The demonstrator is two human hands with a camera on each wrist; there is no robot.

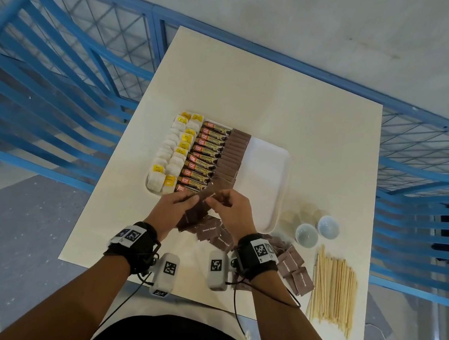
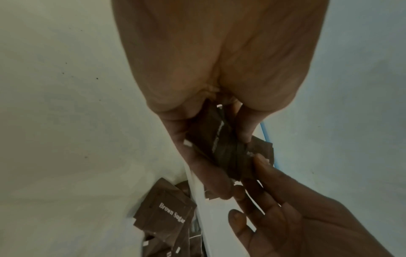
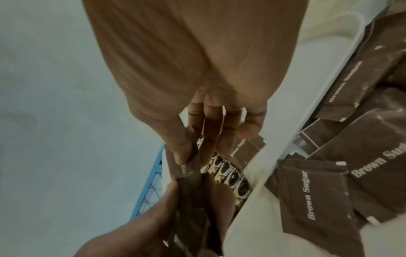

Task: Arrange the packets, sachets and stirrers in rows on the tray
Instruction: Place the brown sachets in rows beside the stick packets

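Over the near edge of the white tray [image 1: 268, 175], the left hand [image 1: 175, 206] grips a small stack of brown sugar sachets [image 1: 196, 209] while the right hand [image 1: 233, 209] pinches 1 off the top. Both grips are closed on paper. These look light, floppy and a bit slick, so I'd pinch by the flat edges. More sachets [image 1: 295, 264] and wooden stirrers [image 1: 334, 290] wait on the desk [image 1: 297, 108].

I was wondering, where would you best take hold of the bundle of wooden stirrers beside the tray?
Probably across the middle of the wooden stirrers, coming from above with fingers spanning the bundle's width. They lie flat, roughly parallel and loose on the table, so an end grip would likely let them fan out.
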